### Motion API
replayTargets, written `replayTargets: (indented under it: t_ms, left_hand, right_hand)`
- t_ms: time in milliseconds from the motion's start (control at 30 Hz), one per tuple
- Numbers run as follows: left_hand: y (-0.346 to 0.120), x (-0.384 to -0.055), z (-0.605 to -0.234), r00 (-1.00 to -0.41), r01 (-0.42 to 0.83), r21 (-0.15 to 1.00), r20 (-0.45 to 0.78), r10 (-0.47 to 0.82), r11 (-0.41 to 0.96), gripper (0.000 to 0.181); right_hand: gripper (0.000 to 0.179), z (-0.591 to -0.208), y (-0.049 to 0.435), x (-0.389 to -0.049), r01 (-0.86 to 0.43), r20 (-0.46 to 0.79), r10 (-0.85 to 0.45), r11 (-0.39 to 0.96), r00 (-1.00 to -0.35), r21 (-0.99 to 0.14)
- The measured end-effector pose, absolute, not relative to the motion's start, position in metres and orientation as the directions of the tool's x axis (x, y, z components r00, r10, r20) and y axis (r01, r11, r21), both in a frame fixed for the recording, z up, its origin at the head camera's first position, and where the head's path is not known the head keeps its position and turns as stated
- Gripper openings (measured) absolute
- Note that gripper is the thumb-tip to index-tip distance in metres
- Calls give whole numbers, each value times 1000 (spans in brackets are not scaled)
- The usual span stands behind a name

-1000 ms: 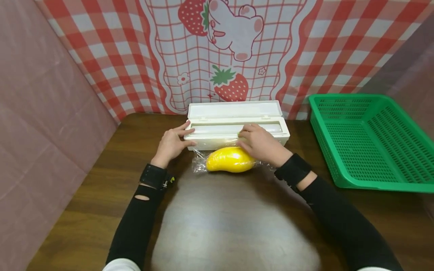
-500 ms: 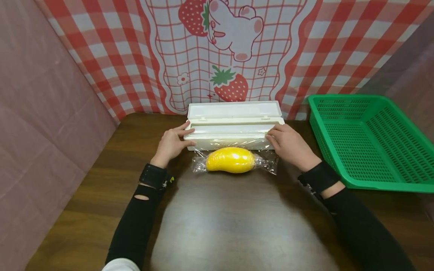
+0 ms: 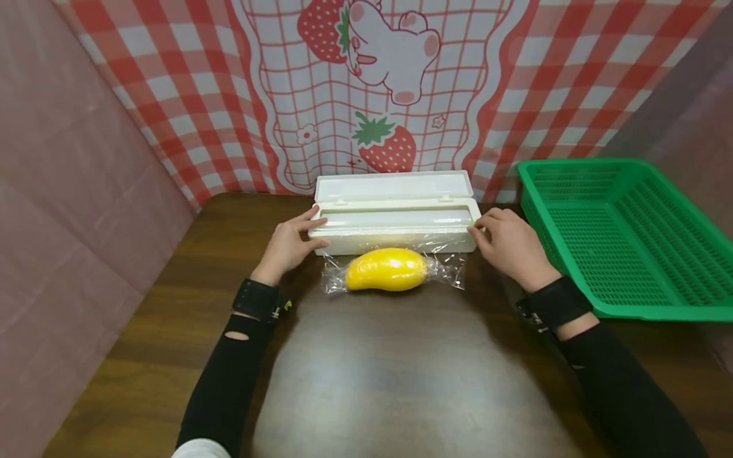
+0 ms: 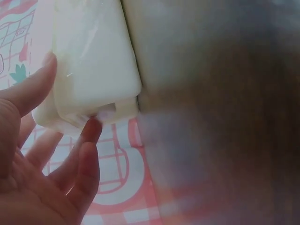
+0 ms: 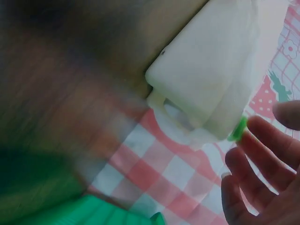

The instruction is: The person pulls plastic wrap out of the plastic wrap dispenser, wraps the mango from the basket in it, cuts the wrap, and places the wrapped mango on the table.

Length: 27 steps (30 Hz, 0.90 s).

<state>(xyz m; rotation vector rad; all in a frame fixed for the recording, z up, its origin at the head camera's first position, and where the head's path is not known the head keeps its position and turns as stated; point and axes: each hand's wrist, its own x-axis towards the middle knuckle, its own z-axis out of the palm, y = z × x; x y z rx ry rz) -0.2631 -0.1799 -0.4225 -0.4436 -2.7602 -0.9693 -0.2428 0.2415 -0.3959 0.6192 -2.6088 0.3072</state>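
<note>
A white cling film dispenser [image 3: 389, 240] stands at the back of the table with its lid raised and a film roll inside. My left hand [image 3: 286, 248] holds its left end, thumb at the front and fingers over the top; the left wrist view shows the fingers near that end. My right hand [image 3: 512, 245] is at the right end, fingertips on a small green slide cutter [image 5: 239, 130]. Before the dispenser lies a yellow mango [image 3: 386, 270], wrapped in clear film [image 3: 449, 270] bunched at both sides. More film covers the dispenser's front.
A green plastic basket [image 3: 558, 267] stands on the right of the wooden table [image 3: 366, 381], close to my right forearm. A red-checked cloth [image 3: 200, 95] with strawberries hangs right behind the dispenser. Pink fabric [image 3: 86, 222] hangs at the left.
My right hand has slid right along the dispenser's top with the green slide cutter, from near the middle to the right end. The left hand and the mango have stayed put.
</note>
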Motion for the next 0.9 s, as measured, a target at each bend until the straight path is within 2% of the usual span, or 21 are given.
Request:
replayTargets:
  t_ms: [233,467,700,900]
  left_hand:
    - [-175,-264,-427,-886,450,511,359,294,732,48]
    - [-175,-261,-430,-822,564,505,420,385,654,27]
    - [-179,-256,-426,-795,605,506,436,423,615,17]
    - [-179,-252,-420,-716,696,474,516,470,540,13]
  right_hand:
    - [37,-402,233,-251,-499,477,-436,866,-763,-6]
    - [22,-407,231,-253,-536,509,-465,844,-724,7]
    - [7,-405,235,-251,-584,557,-482,812,-677,-7]
    - [5,-404,239,-242,-618,570,-503,786,-650,-12]
